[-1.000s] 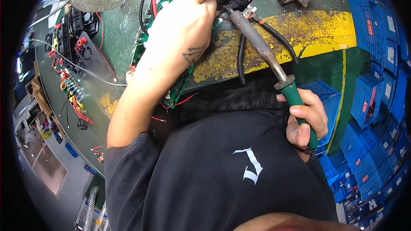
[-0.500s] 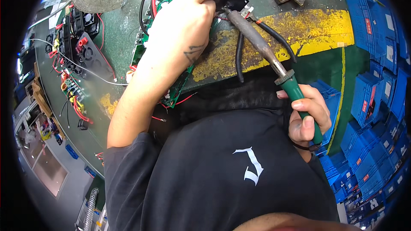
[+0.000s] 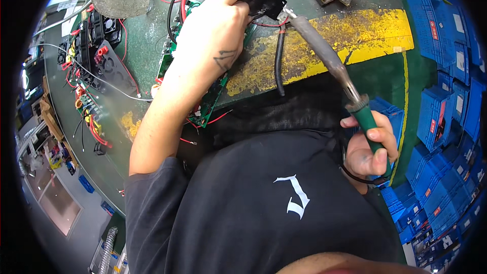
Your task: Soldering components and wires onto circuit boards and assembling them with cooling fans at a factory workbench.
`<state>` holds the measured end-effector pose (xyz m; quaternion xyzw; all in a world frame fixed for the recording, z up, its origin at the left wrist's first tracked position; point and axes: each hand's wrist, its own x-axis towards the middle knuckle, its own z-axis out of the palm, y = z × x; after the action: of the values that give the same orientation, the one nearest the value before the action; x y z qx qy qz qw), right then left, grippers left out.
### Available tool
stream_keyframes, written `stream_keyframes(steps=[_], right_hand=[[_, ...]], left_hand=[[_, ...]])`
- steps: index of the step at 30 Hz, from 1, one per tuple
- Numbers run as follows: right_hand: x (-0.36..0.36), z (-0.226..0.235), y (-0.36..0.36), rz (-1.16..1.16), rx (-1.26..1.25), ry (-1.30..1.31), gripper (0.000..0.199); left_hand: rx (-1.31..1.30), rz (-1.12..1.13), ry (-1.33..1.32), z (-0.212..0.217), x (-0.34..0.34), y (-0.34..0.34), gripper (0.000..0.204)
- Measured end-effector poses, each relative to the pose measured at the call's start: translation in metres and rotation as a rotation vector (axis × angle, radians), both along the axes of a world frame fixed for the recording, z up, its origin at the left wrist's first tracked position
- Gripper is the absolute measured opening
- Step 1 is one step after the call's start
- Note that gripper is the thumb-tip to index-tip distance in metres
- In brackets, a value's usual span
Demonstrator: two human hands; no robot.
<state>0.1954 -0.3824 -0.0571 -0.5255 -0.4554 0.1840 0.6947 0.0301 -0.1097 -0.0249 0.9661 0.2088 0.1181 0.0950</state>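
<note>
soldering at the green bench

green workbench fills our view, worn yellow paint along its near edge. far left we see fan assemblies with red and black wiring. next, our left hand lies over a green circuit board, fingers closed down on a black component at the board's top. moving right, the soldering iron slants down from that component, its tip touching just beside it. our right hand wraps tightly around the iron's green handle, off the bench edge. blue crates stack at far right.
</note>
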Motion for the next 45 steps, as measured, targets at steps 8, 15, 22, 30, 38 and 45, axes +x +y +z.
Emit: stream_keyframes(steps=[8, 15, 22, 30, 38, 45], right_hand=[[0.018, -0.005, -0.021, -0.089, 0.024, 0.013, 0.048], [0.033, -0.015, -0.029, -0.232, -0.019, 0.119, 0.053], [0.045, -0.018, -0.041, -0.301, 0.016, 0.286, 0.054], [0.047, -0.016, -0.042, -0.350, 0.038, 0.561, 0.049], [0.055, -0.016, -0.040, -0.341, 0.068, 0.627, 0.048], [0.057, -0.017, -0.040, -0.355, 0.089, 0.613, 0.048]], left_hand=[[-0.010, -0.006, -0.067, -0.005, 0.005, 0.001, 0.009], [-0.029, 0.020, -0.031, -0.015, 0.007, 0.010, 0.006], [-0.052, 0.040, -0.064, -0.007, 0.001, -0.001, 0.009], [-0.002, 0.036, 0.018, -0.002, -0.003, 0.003, 0.010], [0.180, 0.019, 0.025, -0.005, -0.001, 0.002, 0.009], [0.195, 0.070, 0.008, 0.013, -0.006, -0.003, 0.017]])
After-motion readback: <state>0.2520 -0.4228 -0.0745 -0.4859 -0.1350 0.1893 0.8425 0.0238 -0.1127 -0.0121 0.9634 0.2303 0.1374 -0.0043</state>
